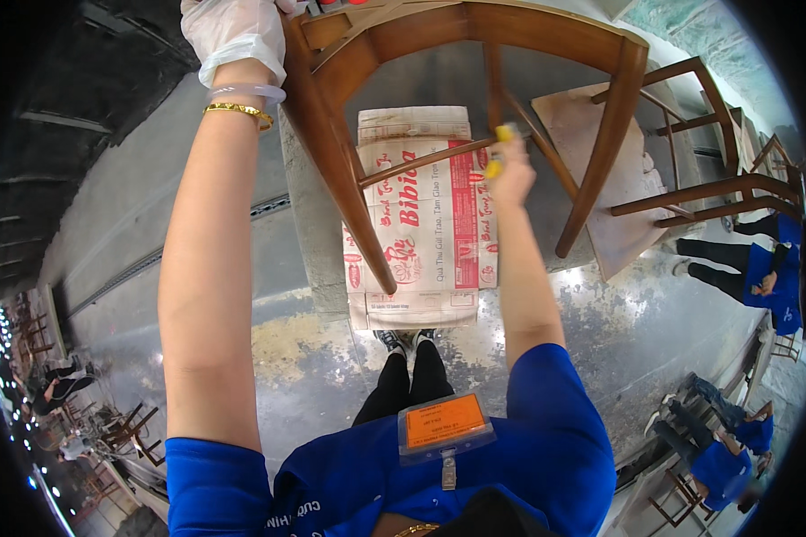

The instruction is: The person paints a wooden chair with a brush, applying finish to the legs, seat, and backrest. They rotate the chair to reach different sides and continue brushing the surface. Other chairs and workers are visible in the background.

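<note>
Left hand (pixel 233 31), in a thin clear glove, closed around the top of the wooden chair (pixel 475 54) at its left leg, arm stretched straight up and away from the body, gold bracelet (pixel 237 110) at the wrist. Chair standing on flattened cardboard (pixel 421 233) directly ahead of the feet. Right hand (pixel 510 174) raised to the chair's lower rung, fingers pinched narrow on a small yellow piece (pixel 501 143) pressed against the wood. Best kept steady at the left leg, with short, even strokes along the rung and light pressure. More chairs (pixel 725 179) right of this chair.
</note>
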### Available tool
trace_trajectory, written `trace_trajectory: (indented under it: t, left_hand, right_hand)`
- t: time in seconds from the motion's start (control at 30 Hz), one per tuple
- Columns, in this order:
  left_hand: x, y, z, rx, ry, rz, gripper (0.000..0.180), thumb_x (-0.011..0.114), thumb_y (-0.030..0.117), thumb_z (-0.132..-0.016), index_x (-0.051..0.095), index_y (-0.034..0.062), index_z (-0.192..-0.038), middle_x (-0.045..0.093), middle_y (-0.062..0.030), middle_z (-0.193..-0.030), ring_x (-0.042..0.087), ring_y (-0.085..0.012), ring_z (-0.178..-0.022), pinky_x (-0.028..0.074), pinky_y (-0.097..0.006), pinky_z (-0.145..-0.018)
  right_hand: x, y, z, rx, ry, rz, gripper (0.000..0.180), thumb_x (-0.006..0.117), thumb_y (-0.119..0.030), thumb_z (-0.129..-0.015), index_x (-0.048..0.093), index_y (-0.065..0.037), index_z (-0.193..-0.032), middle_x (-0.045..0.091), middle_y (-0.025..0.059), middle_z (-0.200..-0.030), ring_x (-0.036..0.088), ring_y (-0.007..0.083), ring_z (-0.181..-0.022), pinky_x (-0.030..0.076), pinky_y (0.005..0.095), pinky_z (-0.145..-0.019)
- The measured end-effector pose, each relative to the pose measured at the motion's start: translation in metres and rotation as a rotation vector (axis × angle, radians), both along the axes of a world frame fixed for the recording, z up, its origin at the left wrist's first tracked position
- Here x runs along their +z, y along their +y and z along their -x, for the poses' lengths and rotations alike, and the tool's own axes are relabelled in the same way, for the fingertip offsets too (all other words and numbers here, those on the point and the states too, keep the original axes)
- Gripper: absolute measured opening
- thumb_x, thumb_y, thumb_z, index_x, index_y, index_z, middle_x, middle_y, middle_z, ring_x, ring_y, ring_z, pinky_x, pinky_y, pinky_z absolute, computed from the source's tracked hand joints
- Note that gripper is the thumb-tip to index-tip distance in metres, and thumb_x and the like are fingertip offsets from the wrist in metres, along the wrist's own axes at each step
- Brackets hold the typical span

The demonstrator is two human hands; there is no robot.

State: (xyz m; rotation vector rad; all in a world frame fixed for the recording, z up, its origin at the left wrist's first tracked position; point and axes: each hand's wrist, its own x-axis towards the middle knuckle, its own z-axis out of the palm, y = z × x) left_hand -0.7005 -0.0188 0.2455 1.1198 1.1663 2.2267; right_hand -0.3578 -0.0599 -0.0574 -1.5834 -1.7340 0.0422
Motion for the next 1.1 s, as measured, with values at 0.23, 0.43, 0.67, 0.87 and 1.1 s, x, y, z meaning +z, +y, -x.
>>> trace_trajectory:
  t: [0.23,0.43,0.67,0.87,1.1]
  left_hand:
    - [0.007,0.006,-0.002,-0.012,-0.059,-0.001,0.020,0.071,0.012,-0.092,0.059,0.0009,-0.102,0.061,-0.0041,-0.068,0.055,-0.0132,-0.045,0.048,-0.029,-0.042]
    - [0.007,0.017,0.003,-0.035,-0.091,-0.037,0.024,0.072,0.009,-0.089,0.057,0.0024,-0.107,0.061,-0.0045,-0.067,0.054,-0.0156,-0.043,0.046,-0.032,-0.040]
    - [0.010,0.025,-0.001,-0.106,-0.175,0.027,0.026,0.070,0.013,-0.089,0.054,0.0047,-0.108,0.059,-0.0032,-0.068,0.053,-0.0144,-0.043,0.047,-0.031,-0.040]
    - [0.005,0.025,-0.009,-0.101,-0.140,0.024,0.031,0.072,0.013,-0.089,0.054,0.0038,-0.112,0.060,-0.0036,-0.069,0.054,-0.0137,-0.044,0.046,-0.031,-0.039]
    - [0.010,0.008,-0.029,-0.119,-0.199,0.027,0.031,0.070,0.010,-0.091,0.053,0.0023,-0.115,0.065,-0.0072,-0.074,0.056,-0.0151,-0.045,0.047,-0.031,-0.040]
  right_hand:
    - [0.044,-0.073,0.110,0.398,0.870,0.516,0.014,0.070,0.005,-0.088,0.074,-0.009,-0.089,0.076,0.0077,-0.109,0.070,0.0178,-0.102,0.050,0.0305,-0.093]
    - [0.187,-0.080,0.123,0.851,0.684,-0.164,0.009,0.068,0.005,-0.089,0.071,-0.004,-0.090,0.061,0.0210,-0.145,0.063,0.0295,-0.131,0.048,0.0399,-0.111]
    - [0.080,-0.169,0.116,0.949,-0.357,-0.054,0.014,0.070,-0.007,-0.081,0.068,-0.011,-0.094,0.049,0.0118,-0.158,0.047,0.0321,-0.145,0.034,0.0471,-0.126]
    - [0.044,-0.209,0.089,1.072,-0.247,0.678,0.029,0.072,-0.002,-0.076,0.067,-0.013,-0.103,0.056,0.0150,-0.151,0.056,0.0319,-0.137,0.045,0.0416,-0.118]
    - [0.141,-0.142,0.122,0.854,-0.065,-0.077,0.006,0.068,-0.006,-0.083,0.068,-0.010,-0.088,0.057,0.0137,-0.150,0.053,0.0322,-0.140,0.046,0.0455,-0.118]
